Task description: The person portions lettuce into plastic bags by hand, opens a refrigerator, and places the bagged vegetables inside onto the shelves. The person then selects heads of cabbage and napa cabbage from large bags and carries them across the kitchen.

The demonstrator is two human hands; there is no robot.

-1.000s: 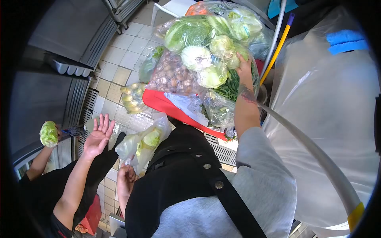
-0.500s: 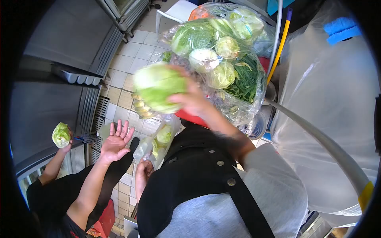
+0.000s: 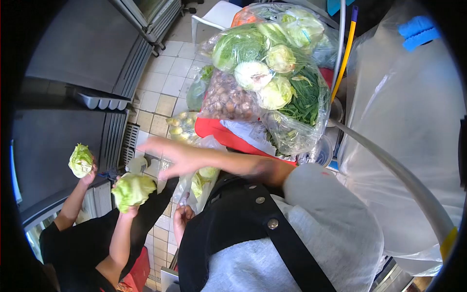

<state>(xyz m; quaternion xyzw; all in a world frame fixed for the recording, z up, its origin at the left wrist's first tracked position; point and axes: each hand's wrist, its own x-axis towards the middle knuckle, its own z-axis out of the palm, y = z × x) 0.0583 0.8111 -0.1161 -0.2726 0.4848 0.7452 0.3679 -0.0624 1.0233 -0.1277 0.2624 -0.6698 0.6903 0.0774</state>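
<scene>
My right hand [image 3: 177,155] stretches out to the left, blurred by motion, its fingers apart and nothing in them. Just beyond it, a co-worker's hand holds a pale green lettuce head [image 3: 134,191]. In the co-worker's other hand is a second lettuce head [image 3: 81,161]. Low by my apron, my left hand [image 3: 183,214] is closed on the gathered edge of a clear plastic bag [image 3: 185,187]. More lettuce [image 3: 198,185] shows inside that bag, partly covered by my right forearm.
Clear bags of cabbages [image 3: 275,92], leafy greens [image 3: 306,97] and small brownish bulbs [image 3: 228,100] pile on a red surface [image 3: 211,127] ahead. A grey hose [image 3: 399,180] crosses on the right. Steel cabinets [image 3: 63,131] line the left. A white chair [image 3: 214,17] stands behind.
The lettuce from my right hand is now in the co-worker's hand, which was open before. My right hand has swung left and down and let go. My left hand keeps the bag.
</scene>
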